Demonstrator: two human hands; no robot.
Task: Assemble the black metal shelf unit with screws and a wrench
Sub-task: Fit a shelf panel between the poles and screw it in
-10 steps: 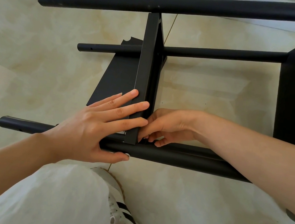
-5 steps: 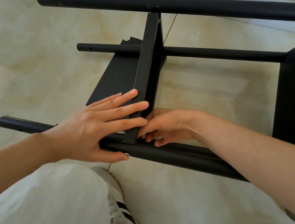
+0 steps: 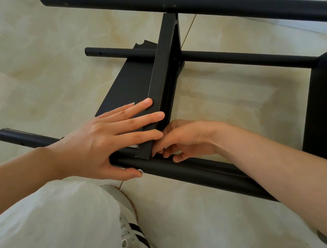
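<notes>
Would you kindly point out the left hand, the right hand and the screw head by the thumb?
left hand [image 3: 96, 142], head view, back of the hand.
right hand [image 3: 185, 139], head view, back of the hand.
screw head [image 3: 140, 170], head view, silver cap.

Both forearms are bare, with no sleeves in view. Left hand [image 3: 96, 140] and right hand [image 3: 185, 140]: no rings or watch visible. Garment [image 3: 44, 218] over the leg: white, loose fabric, possibly trousers. Shoe [image 3: 135, 231]: white, white laces, black stripes.
</notes>
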